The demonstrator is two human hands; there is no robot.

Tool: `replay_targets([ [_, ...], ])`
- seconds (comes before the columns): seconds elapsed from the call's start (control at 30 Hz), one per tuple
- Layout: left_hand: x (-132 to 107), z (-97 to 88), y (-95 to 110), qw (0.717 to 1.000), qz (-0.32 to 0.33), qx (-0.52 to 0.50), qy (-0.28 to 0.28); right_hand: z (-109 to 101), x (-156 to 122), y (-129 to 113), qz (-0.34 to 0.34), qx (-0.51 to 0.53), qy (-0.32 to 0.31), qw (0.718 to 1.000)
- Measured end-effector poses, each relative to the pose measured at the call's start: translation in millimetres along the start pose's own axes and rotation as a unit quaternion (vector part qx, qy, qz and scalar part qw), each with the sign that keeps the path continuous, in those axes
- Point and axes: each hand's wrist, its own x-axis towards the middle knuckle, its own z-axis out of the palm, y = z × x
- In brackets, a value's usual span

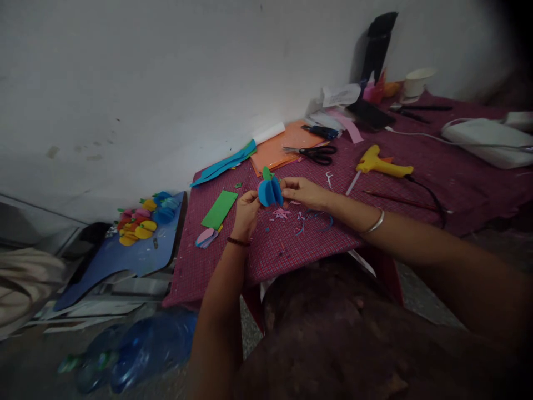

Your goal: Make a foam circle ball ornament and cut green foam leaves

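Between my two hands is a blue folded paper fruit [268, 192] with a green paper leaf [267, 173] at its top. My left hand [247, 210] pinches its left edge, and a brown bead bracelet circles that wrist. From the other side, my right hand [303, 192] grips the right edge with fingers and thumb. Paper scraps [281, 213] lie on the cloth just below the fruit. To the left of my left hand are a green paper rectangle [220, 209] and a small stack of pastel paper circles [206, 238].
Orange sheets [287, 145], black-handled scissors [318, 153] and a cutter [320, 131] lie behind my hands. A yellow glue gun [383, 165] with its cord rests at right, near a white box [491, 141]. Finished paper fruits [144, 229] sit on a blue board [125, 253] at left. Plastic bottles [145, 347] lie below.
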Motion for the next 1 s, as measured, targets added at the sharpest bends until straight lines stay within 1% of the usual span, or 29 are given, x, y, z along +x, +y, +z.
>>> replay_targets([
  [0.23,-1.4,1.9,3.1,1.0,-0.014,-0.008,-0.003,1.4,-0.1,-2.9,-0.015,-0.045,-0.013,0.999],
  [0.43,-1.7,2.8,3.8,0.999,-0.03,-0.019,-0.012,3.8,-0.7,-4.0,-0.016,-0.062,-0.004,0.998],
  [0.57,-0.7,3.0,2.9,0.999,-0.038,-0.027,-0.01,3.1,-0.1,-4.7,-0.012,-0.054,0.029,0.998],
  [0.7,1.1,1.3,2.3,0.999,-0.036,-0.031,0.007,-0.7,1.0,-4.9,-0.028,-0.03,0.073,0.996],
  [0.8,1.6,0.6,2.5,0.999,-0.036,-0.033,0.017,-2.2,1.9,-4.5,-0.034,-0.031,0.088,0.995],
  [0.9,0.8,1.6,3.7,0.999,-0.037,-0.036,0.016,-1.8,3.2,-3.6,-0.008,-0.039,0.098,0.994],
  [1.0,-1.0,3.2,6.1,0.998,-0.033,-0.043,0.015,-1.4,4.7,-1.9,0.021,-0.026,0.111,0.993],
])
